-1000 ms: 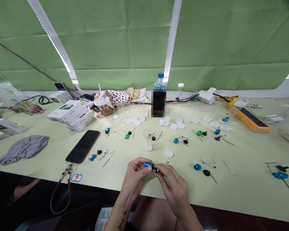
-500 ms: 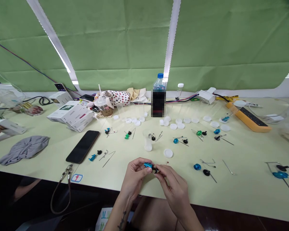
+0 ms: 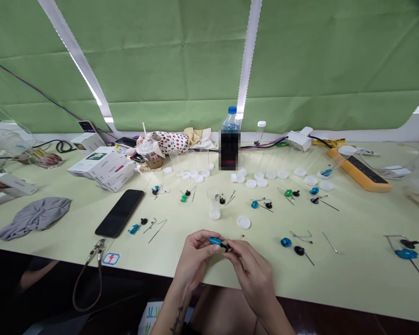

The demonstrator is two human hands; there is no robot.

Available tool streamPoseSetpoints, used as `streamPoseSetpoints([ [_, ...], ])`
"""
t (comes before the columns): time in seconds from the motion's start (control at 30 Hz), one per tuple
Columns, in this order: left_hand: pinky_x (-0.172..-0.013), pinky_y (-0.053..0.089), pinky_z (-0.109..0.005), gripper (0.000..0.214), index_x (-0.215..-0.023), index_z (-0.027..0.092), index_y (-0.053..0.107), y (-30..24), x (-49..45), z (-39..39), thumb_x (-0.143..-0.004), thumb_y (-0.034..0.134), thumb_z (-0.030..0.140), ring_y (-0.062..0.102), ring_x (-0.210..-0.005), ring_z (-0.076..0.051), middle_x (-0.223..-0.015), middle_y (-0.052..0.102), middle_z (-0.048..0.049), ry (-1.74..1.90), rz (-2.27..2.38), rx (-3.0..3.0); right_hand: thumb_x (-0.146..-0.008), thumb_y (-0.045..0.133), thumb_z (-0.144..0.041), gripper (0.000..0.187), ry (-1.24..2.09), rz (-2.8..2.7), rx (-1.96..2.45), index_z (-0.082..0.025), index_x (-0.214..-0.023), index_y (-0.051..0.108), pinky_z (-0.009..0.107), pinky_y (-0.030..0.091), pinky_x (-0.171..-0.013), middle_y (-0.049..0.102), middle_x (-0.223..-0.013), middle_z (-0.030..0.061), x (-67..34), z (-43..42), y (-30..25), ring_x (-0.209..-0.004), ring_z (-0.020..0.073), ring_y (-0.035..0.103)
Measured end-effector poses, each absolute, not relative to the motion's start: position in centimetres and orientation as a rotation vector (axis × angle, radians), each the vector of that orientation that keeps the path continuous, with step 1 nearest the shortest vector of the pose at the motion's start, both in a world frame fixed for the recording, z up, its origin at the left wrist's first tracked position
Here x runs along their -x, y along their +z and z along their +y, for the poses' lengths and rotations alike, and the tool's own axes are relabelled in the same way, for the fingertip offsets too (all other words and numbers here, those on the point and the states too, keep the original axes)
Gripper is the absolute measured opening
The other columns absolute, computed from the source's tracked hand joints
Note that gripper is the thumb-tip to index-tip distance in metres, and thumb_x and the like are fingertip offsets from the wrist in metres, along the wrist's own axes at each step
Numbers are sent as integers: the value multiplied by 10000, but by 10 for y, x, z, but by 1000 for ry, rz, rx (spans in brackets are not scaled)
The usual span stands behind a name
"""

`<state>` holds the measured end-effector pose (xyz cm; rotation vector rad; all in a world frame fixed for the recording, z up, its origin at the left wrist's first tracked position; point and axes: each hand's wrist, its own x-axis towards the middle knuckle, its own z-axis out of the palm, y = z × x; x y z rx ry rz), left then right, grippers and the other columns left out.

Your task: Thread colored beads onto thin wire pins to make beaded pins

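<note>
Low over the table's front edge, my left hand (image 3: 192, 259) pinches a small shiny blue plastic part (image 3: 215, 240) between thumb and fingers. A black stemmed plastic piece (image 3: 225, 246) meets its right end, and my right hand (image 3: 253, 266) is closed on that piece with thumb and fingertips. How far the two parts fit together is hidden by the fingers. Just beyond my hands stand a clear tube (image 3: 214, 209) and a flat white cap (image 3: 244, 222). A tiny red-tipped thing (image 3: 242, 236) shows behind my right fingers.
Several sets of blue or green parts (image 3: 285, 242), black discs (image 3: 299, 250) and bent metal wires (image 3: 331, 243) are spread around. A phone (image 3: 119, 213), white boxes (image 3: 101, 167) and grey cloth (image 3: 35, 216) lie left. White caps (image 3: 261, 182), a bottle (image 3: 231, 123) and an orange power strip (image 3: 361, 172) sit behind.
The black piece has tilted slightly and more of its stem shows between my hands. My hands stay nearly in place. A bit of another person's hand appears at the left edge.
</note>
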<state>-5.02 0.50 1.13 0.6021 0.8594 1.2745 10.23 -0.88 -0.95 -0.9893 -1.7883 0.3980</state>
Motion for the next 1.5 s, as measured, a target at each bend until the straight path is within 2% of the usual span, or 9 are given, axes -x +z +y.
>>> streamPoseSetpoints([
  [0.4,-668,526,-204,224,-795,137,775,12,49,4,-594,873,142,660,-667,-112,-774,750,-50,1276,861,-602,-954,528,-148,218,413,-1791,970,-204,-1152,601,266,569,-745,704,-993,63,-102,-8,-5,-878,164,684],
  [0.7,-501,485,-173,242,-766,126,772,18,46,4,-558,890,161,597,-497,-70,-716,731,-39,1294,872,-587,-960,510,-172,224,396,-1790,963,-199,-1155,617,269,584,-729,715,-976,71,-103,-8,-4,-857,171,698],
  [0.97,-528,503,-177,212,-800,129,760,13,47,5,-614,860,141,614,-503,-68,-771,741,-46,1322,869,-590,-967,475,-133,333,334,-1813,943,-213,-1270,587,297,602,-770,719,-1047,96,-103,-8,-6,-940,189,702],
  [1.13,-544,510,-189,187,-824,130,753,12,48,3,-656,836,137,624,-515,-76,-785,742,-45,1317,868,-602,-961,380,-49,437,367,-1824,909,-213,-1330,547,274,611,-762,708,-1076,102,-104,-8,-7,-932,165,708],
  [1.5,-583,543,-217,219,-833,117,744,12,48,3,-643,847,148,646,-542,-101,-736,737,-50,1305,885,-587,-972,435,-121,365,329,-1820,939,-213,-1288,592,287,613,-732,725,-1039,102,-104,-8,-6,-924,190,714],
])
